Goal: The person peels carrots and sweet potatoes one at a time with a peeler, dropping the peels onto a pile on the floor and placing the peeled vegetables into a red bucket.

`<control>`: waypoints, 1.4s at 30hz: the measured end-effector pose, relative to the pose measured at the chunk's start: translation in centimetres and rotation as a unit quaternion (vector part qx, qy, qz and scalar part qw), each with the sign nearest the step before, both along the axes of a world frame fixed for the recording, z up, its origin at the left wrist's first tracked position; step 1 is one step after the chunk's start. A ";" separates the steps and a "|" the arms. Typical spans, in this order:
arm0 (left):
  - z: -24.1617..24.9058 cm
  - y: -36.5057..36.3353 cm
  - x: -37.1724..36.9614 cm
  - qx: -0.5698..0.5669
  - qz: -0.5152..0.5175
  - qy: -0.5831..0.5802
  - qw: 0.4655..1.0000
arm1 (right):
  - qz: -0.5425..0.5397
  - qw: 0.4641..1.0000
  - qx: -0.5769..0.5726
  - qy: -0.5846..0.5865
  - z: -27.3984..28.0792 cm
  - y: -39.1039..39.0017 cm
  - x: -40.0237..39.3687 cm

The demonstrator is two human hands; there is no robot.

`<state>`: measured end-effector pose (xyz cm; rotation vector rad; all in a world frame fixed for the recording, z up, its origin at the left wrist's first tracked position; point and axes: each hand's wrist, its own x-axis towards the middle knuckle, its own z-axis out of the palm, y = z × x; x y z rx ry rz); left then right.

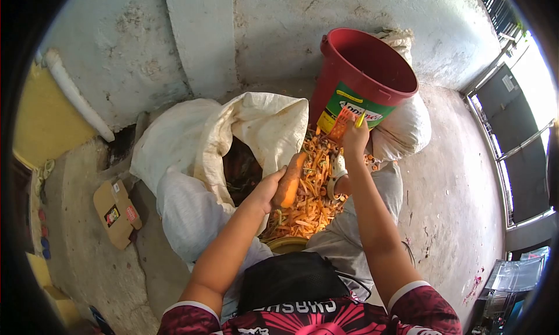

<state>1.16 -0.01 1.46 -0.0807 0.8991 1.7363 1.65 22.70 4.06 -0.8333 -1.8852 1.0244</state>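
My left hand [270,190] is wrapped round the lower end of a thick carrot [291,182], which shows brighter orange and browner patches. The carrot is held over a heap of orange peelings [314,198] between my legs. Farther forward and to the right, my right hand [356,139] is closed on an orange slotted hand tool [340,125]; a yellow tip [360,119] sticks up by the fingers. That hand overlaps the label of the red bucket [372,67] in this view. Left of the carrot stands a white woven sack [256,110], its mouth gaping over a dark inside.
A stuffed white sack [410,128] leans behind the bucket, against the wall [273,38]. One foot in a light sandal [338,172] rests among the peelings. A flattened cardboard box [116,212] lies on the concrete floor at left. A yellowish basin rim [286,242] shows close to my lap.
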 end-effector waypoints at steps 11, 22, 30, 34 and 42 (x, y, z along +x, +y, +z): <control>-0.3 0.7 0.3 0.023 -0.044 -0.004 0.999 | 0.091 0.996 0.001 -0.016 2.0 -10.1 3.4; 0.4 -0.4 0.3 0.028 -0.054 -0.017 0.998 | -0.091 0.996 0.010 0.012 -1.5 3.5 2.8; -0.7 1.3 0.2 0.041 0.000 -0.093 0.995 | 0.148 0.970 -0.163 0.101 1.9 -10.2 3.8; -1.8 0.7 -0.4 0.144 -0.043 -0.090 0.985 | 0.143 0.988 -0.056 -0.008 2.0 -12.9 4.7; -2.0 0.3 -1.1 0.141 -0.111 -0.070 0.981 | 0.077 0.994 -0.019 -0.080 1.2 -11.9 4.1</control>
